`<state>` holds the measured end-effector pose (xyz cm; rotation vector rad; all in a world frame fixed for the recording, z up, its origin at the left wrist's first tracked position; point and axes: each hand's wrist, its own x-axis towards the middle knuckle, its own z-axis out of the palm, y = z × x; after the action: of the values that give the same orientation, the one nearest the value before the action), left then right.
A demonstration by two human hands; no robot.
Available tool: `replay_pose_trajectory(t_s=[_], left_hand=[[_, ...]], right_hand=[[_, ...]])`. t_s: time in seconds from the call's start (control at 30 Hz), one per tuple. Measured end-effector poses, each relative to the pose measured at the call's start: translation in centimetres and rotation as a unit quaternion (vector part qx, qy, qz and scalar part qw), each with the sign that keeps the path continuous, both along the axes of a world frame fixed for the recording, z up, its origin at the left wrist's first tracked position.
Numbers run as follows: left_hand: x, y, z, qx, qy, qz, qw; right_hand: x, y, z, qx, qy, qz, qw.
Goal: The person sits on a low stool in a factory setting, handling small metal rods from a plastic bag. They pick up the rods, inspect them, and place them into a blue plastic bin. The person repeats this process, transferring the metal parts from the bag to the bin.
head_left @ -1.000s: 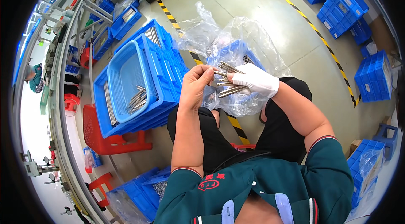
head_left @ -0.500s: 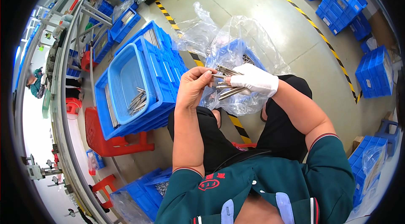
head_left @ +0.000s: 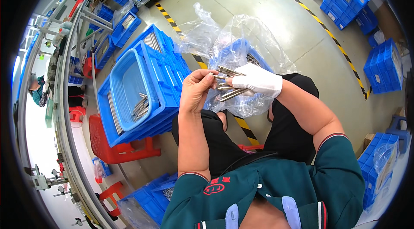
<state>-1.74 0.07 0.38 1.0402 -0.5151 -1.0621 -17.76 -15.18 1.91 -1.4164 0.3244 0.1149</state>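
A bundle of shiny metal rods fans out from my right hand, which wears a white glove and is closed around them. My bare left hand pinches the end of one metal rod beside the bundle, thumb against fingers. Below and beyond my hands stands a blue crate lined with clear plastic film, with more metal rods inside. To the left, a light blue basket holds several short metal rods in its near end.
The basket rests on stacked blue crates containing long rods, next to a red stool. Blue crates line the right side. Black-and-yellow tape marks the floor. A metal-framed bench runs along the left; a person is beyond it.
The view has shifted slightly. Both hands keep nearly the same pose, my left still pinching a rod's end and my right still closed on the bundle.
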Motion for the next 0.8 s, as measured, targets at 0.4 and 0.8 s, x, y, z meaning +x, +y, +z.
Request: replay_pose_trajectory(t_s=[0.4, 0.8], left_hand=[[-0.2, 0.1, -0.1, -0.01, 0.006, -0.006, 1.0], [1.1, 0.1, 0.3, 0.002, -0.098, 0.106, 0.99]], right_hand=[[-0.2, 0.2, 0.5, 0.019, -0.004, -0.003, 1.0], [0.0, 0.2, 0.1, -0.042, 0.018, 0.016, 0.999]])
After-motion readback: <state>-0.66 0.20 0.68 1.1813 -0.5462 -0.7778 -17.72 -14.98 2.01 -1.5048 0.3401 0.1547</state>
